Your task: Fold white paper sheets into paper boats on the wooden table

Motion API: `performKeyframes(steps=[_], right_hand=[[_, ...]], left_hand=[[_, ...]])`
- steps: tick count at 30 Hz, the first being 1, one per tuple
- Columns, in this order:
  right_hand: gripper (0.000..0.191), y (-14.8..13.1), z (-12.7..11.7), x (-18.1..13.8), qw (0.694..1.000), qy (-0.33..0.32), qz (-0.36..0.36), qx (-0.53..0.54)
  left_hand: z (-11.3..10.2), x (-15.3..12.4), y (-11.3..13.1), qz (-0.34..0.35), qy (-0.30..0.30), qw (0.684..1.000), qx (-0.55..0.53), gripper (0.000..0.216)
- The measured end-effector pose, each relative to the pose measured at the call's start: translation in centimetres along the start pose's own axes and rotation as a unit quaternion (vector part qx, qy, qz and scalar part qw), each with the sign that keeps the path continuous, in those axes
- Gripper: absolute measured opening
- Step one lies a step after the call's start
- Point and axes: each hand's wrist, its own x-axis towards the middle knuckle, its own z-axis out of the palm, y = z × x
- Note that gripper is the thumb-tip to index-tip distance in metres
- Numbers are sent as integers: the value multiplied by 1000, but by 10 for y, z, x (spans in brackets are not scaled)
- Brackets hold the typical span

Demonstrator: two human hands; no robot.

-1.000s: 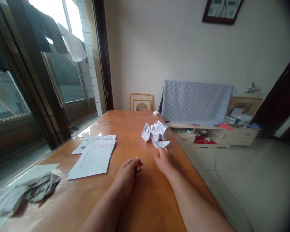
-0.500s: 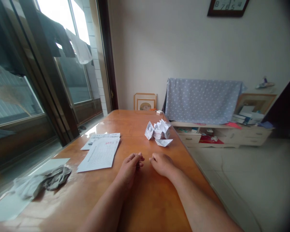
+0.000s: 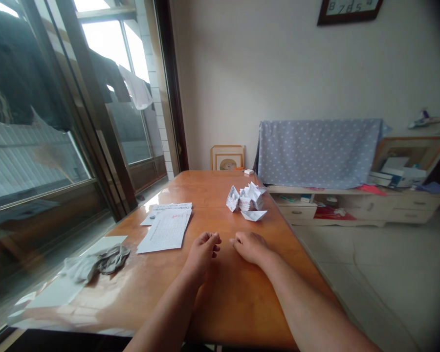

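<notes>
My left hand (image 3: 204, 252) rests on the brown wooden table (image 3: 238, 303), its fingers curled in and the thumb laid over them, with nothing seen in it. Just to its right, my right hand (image 3: 252, 247) lies knuckles up in a loose fist, apart from the left. Beyond the right hand sit several folded white paper boats (image 3: 248, 199), bunched together. One flatter paper boat (image 3: 254, 215) lies nearest to that hand. Left of my left hand is a stack of printed sheets (image 3: 165, 232), touched by neither hand.
A crumpled grey cloth (image 3: 113, 259) lies at the table's left on a pale sheet (image 3: 58, 293). A small white box (image 3: 248, 171) stands at the far edge. Glass doors (image 3: 51, 161) line the left; a white cabinet (image 3: 370, 210) stands beyond the table, right.
The camera view has turned slightly left, so the scene shifts right and the table's near edge shows. Both hands stay curled on the table in nearly the same pose.
</notes>
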Motion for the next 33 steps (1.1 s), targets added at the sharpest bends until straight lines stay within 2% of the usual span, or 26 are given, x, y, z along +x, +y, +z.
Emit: performKeyframes(steps=[5, 10, 14, 20, 24, 28, 33], right_hand=[[38, 1, 0, -2, 1000, 4, -6, 2], [37, 3, 3, -2, 1000, 2, -13, 4], [35, 4, 6, 0, 1000, 0, -15, 6], [33, 6, 10, 1, 1000, -1, -19, 12], [35, 7, 10, 2, 1000, -2, -20, 15], [36, 7, 11, 3, 1000, -2, -23, 17], [36, 8, 11, 2, 1000, 4, -25, 14]], left_hand=[[-14, -5, 1, 54, 23, 994, 98, 33], [-34, -13, -2, 130, 64, 970, 196, 22], [-57, -18, -5, 152, 84, 952, 254, 16], [-100, -11, -2, 146, 159, 912, 348, 13], [-124, 0, -1, 136, 188, 889, 395, 22], [-132, 10, 0, 121, 182, 867, 447, 29], [-129, 18, 0, 98, 159, 841, 508, 38]])
